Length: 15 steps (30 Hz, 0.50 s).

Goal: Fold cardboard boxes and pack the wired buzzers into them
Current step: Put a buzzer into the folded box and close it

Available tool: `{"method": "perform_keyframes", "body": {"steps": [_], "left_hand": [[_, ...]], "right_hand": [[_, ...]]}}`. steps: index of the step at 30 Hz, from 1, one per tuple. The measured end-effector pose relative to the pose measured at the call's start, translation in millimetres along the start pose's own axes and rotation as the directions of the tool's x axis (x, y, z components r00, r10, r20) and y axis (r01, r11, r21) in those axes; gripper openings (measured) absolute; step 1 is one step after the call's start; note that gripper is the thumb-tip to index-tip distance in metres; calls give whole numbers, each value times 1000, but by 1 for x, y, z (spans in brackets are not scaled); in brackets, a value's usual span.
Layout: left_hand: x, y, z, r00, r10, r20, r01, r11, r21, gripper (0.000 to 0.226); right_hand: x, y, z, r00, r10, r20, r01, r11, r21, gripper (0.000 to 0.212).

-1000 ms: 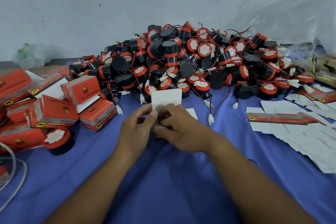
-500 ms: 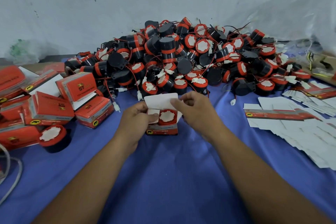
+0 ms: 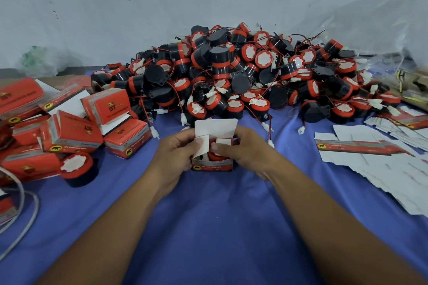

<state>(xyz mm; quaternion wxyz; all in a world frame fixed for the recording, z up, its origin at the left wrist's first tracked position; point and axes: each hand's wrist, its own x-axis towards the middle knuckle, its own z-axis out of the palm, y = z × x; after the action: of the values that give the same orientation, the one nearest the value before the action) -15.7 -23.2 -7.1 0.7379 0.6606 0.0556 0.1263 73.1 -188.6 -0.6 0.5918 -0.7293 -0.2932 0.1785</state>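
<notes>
A small red cardboard box (image 3: 212, 165) stands open on the blue cloth in front of me, its white lid flap (image 3: 216, 127) upright. A red-and-black buzzer (image 3: 214, 156) sits inside it. My left hand (image 3: 178, 152) grips the box's left side, thumb on the left side flap. My right hand (image 3: 247, 148) holds the right side, thumb pressing the right side flap inward over the buzzer. Behind the box rises a big pile of wired buzzers (image 3: 243, 71).
Several packed red boxes (image 3: 69, 127) are stacked at the left, with one loose buzzer (image 3: 77, 168) beside them. Flat unfolded box blanks (image 3: 375, 157) lie spread at the right. A grey cable (image 3: 20, 220) curls at the far left. A white wall stands behind.
The buzzer went into the box, which then stood open with its lid up. Now both thumbs have moved onto the side flaps, folding them inward over the buzzer.
</notes>
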Motion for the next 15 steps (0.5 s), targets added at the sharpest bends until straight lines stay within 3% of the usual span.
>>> {"method": "perform_keyframes", "body": {"steps": [2, 4, 6, 8, 10, 15], "left_hand": [[0, -1, -5, 1000, -4, -19, 4, 1000, 19, 38], [0, -1, -6, 998, 22, -65, -16, 997, 79, 40], [0, 2, -3, 990, 91, -106, -70, 980, 188, 41], [0, 2, 2, 981, 159, -108, -124, 954, 273, 39], [-2, 1, 4, 980, 174, -96, -139, 946, 293, 36], [-4, 0, -12, 996, 87, 38, -93, 965, 245, 40]], "right_hand": [[0, -2, 1, 999, -15, -45, 16, 1000, 19, 29], [-4, -5, -2, 993, -108, -51, 104, 991, -84, 24], [-9, -9, -5, 978, -196, 65, 206, 952, -228, 22], [-14, -11, -11, 969, -159, 188, 205, 944, -260, 38], [-16, -11, -17, 970, -118, 212, 171, 952, -255, 45], [-16, -9, -18, 965, -177, 191, 221, 945, -242, 33]]}}
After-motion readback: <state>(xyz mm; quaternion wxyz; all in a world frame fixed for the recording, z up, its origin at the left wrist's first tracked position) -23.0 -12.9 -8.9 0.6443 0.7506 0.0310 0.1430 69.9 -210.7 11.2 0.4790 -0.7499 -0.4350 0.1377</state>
